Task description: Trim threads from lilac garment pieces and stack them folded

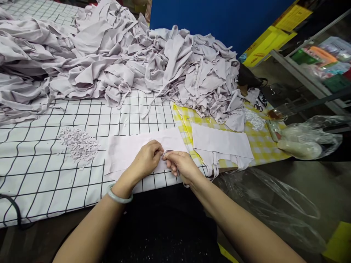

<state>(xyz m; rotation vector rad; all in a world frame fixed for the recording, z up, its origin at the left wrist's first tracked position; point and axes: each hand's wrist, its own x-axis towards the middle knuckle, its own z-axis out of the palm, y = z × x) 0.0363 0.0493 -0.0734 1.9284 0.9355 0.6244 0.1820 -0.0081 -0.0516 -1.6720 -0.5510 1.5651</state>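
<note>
L hand [146,157] & R hand [183,165] pinch sm. whitish bit [165,153] over flat fabric pc. [122,149].

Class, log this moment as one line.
left hand: at small white piece; right hand: pinching it; beneath: pale lilac fabric panel; leftward: fabric snippets; beyond: fabric heap

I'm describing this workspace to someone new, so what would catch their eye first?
Probably the big heap of crumpled pale mauve fabric sprawled across the back, with a blue panel behind it. Front and centre, the left hand and right hand meet at a small whitish piece over a flat pale cloth. To their left, a pile of pale scraps stands out on the black-and-white grid tablecloth.
</note>
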